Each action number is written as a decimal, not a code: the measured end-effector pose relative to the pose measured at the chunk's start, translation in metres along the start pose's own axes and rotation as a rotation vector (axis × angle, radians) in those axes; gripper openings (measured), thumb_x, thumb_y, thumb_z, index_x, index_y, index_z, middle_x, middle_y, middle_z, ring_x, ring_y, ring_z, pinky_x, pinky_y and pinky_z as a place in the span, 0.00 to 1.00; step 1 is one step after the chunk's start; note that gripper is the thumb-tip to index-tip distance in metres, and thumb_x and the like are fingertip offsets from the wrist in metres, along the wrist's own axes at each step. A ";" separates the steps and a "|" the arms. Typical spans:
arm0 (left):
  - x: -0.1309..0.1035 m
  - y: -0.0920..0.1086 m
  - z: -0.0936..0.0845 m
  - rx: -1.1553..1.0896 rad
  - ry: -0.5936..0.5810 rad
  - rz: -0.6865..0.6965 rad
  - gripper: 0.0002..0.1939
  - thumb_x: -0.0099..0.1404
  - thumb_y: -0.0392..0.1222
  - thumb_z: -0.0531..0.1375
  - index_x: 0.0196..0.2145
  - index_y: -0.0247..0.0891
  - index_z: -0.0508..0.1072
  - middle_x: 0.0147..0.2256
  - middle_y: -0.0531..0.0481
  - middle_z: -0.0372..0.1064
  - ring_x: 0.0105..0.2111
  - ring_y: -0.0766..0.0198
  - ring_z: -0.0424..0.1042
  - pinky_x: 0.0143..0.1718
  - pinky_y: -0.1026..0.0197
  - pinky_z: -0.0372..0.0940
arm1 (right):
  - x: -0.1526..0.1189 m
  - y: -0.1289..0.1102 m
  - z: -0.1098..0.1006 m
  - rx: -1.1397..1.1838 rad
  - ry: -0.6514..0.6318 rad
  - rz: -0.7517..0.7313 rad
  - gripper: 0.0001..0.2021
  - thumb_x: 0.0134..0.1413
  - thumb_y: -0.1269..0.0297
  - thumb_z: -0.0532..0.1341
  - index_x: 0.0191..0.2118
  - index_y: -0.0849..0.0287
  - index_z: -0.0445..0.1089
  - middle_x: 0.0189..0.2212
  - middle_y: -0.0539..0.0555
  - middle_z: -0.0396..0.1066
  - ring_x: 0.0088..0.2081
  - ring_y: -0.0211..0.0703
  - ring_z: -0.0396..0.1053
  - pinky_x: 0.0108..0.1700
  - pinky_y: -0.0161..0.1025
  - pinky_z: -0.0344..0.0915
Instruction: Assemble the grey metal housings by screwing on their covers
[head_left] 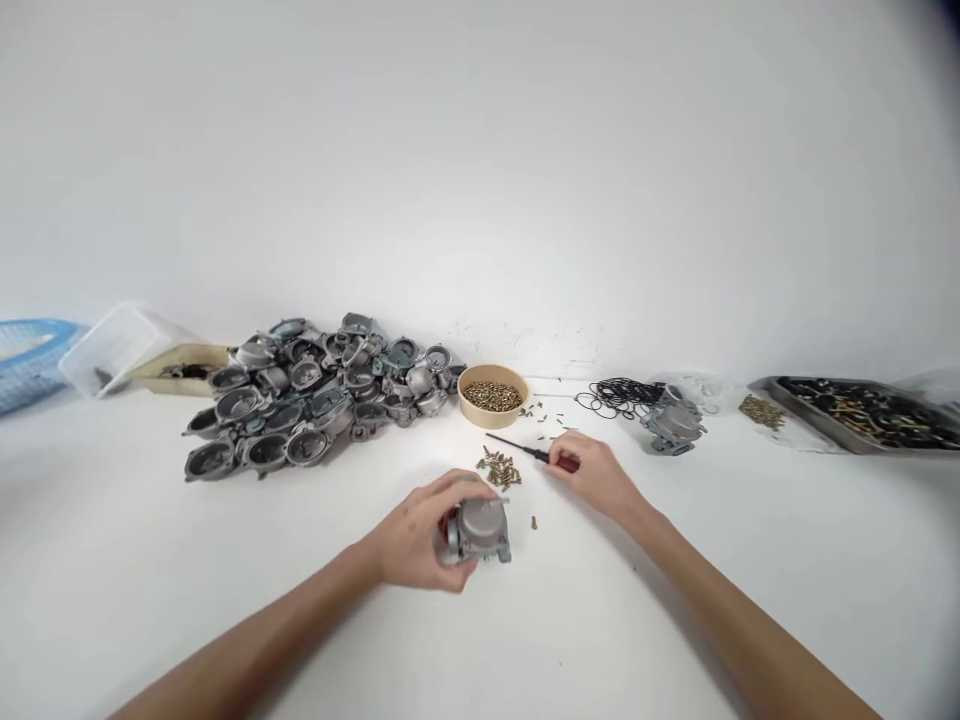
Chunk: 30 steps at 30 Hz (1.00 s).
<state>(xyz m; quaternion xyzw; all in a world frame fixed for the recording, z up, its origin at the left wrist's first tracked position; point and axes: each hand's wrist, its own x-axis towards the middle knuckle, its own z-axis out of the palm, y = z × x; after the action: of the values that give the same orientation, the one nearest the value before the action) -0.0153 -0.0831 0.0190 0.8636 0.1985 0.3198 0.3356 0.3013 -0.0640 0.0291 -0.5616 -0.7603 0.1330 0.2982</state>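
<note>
A grey metal carburetor-like part [482,528] is gripped in my left hand [424,532], fingers over its top and thumb beneath. My right hand [592,472] holds a thin black screwdriver [534,453] by its dark red handle, the shaft pointing left. Just below the screwdriver's tip lies a small pile of brass-coloured screws [499,469]. One loose screw [534,522] rests to the right of the held part. Behind the pile stands a round tan bowl [493,416] full of similar screws.
Many grey metal housings [307,400] are heaped at left. Further left are a tan tray [176,368], a clear bin [112,345] and a blue basket [34,360]. Black rings [619,396], another metal assembly [673,422], more screws [761,411] and a dark parts tray [825,425] lie right.
</note>
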 end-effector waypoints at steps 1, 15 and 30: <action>-0.001 0.002 0.000 0.076 -0.016 0.054 0.38 0.49 0.36 0.65 0.60 0.45 0.65 0.58 0.39 0.65 0.54 0.47 0.71 0.49 0.50 0.73 | 0.000 -0.001 0.002 -0.040 -0.019 -0.015 0.09 0.57 0.61 0.64 0.29 0.59 0.72 0.31 0.53 0.72 0.30 0.39 0.69 0.36 0.39 0.69; -0.006 -0.001 0.003 0.130 -0.010 0.150 0.34 0.62 0.31 0.60 0.64 0.52 0.62 0.72 0.40 0.39 0.47 0.52 0.76 0.48 0.47 0.76 | -0.039 -0.082 0.014 0.222 -0.399 -0.320 0.42 0.50 0.52 0.72 0.69 0.44 0.57 0.64 0.57 0.62 0.64 0.53 0.62 0.63 0.49 0.63; -0.007 0.003 0.009 -0.017 0.080 -0.009 0.29 0.73 0.43 0.57 0.68 0.56 0.55 0.73 0.41 0.36 0.49 0.56 0.73 0.42 0.55 0.77 | -0.034 -0.079 0.017 0.301 0.051 -0.487 0.32 0.44 0.63 0.70 0.59 0.55 0.66 0.50 0.57 0.75 0.56 0.50 0.71 0.60 0.46 0.68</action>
<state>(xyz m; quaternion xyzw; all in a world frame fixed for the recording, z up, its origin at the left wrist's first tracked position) -0.0141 -0.0931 0.0134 0.8462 0.2129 0.3544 0.3363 0.2371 -0.1201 0.0479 -0.3148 -0.8368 0.1547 0.4204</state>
